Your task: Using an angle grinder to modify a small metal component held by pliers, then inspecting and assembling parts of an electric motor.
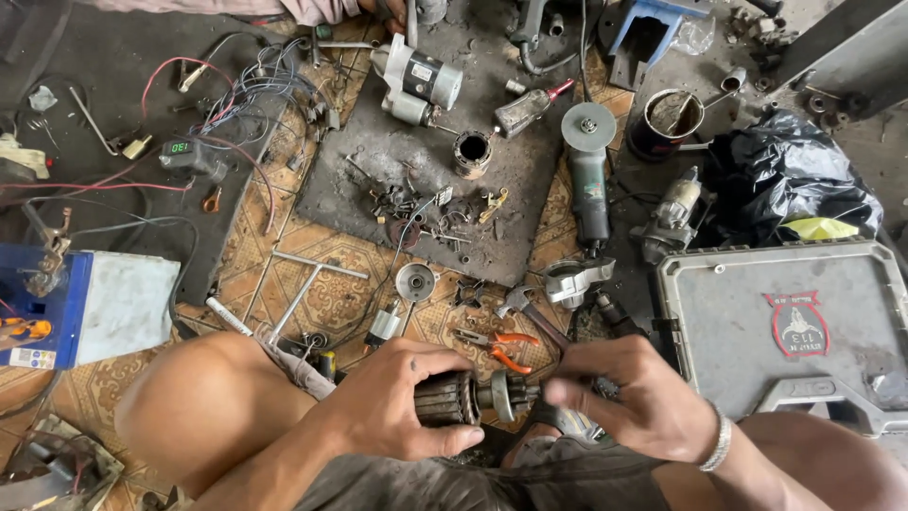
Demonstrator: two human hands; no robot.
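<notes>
Item, held over our lap: one dark motor armature [454, 397]. Our left hand [402, 397] wraps its fingers around the winding end; our right hand [624, 393] pinches the geared shaft end. On the patterned floor [322, 293] just beyond: orange-handled pliers [497, 348], a hammer [520, 303], an angle grinder [588, 180].

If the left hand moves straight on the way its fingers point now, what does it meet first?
Probably the right hand: the left hand holds the armature, fingers pointing along its shaft to the right. Depth is hard to judge.
</notes>
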